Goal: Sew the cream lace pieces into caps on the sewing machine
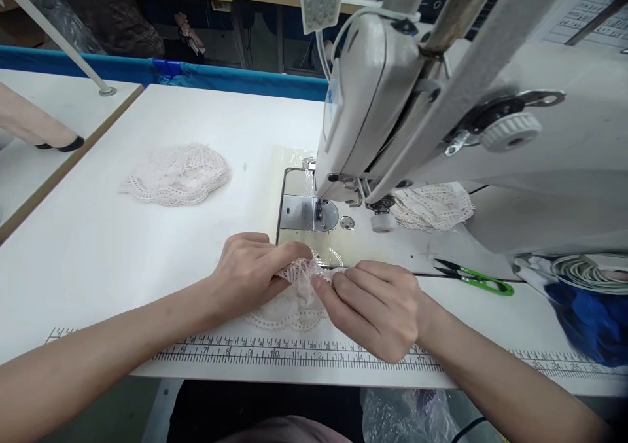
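Observation:
Both hands pinch a piece of white lace trim (294,309) at the front of the sewing machine (363,96). My left hand (255,266) grips its upper left edge between thumb and fingers. Close beside it, my right hand (375,305) is closed on the lace's right side, its curled fingers hiding part of the fabric. A clear elastic strip (336,256) shows just above the lace, between the hands. Behind them lies the metal needle plate (297,212), under the presser foot. The scalloped lower edge of the lace hangs over the printed ruler (275,351).
A gathered lace piece (179,175) lies on the table at left, and more lace (432,206) rests behind the needle area. Green thread snips (475,279) lie at right, near blue cloth (589,318). A person (108,14) is beyond the blue fabric edge (235,76).

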Motion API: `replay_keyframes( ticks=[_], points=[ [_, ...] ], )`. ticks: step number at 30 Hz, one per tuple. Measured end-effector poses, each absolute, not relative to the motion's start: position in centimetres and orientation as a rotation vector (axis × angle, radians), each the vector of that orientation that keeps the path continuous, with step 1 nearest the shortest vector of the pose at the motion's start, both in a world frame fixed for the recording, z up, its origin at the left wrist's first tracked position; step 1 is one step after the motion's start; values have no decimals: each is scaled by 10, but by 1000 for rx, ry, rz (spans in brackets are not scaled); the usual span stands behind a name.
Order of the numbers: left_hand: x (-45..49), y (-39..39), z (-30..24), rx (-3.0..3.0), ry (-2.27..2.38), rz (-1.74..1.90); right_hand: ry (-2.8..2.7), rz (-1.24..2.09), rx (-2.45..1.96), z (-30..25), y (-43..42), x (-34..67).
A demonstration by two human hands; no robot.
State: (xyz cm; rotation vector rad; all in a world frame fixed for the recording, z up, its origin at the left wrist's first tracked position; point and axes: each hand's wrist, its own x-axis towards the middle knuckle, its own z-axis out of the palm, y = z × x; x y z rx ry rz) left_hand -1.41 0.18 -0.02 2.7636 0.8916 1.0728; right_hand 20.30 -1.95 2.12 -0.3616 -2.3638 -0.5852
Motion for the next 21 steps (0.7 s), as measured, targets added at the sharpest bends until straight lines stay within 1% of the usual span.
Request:
replay_keyframes(
  ticks=[9, 21],
  points=[
    [-15, 1, -1, 2761, 895, 965, -2351, -614, -372, 21, -20, 204],
    [-14, -1, -1, 2779, 874, 931, -2363, -646, -387, 24, -21, 204]
  ],
)
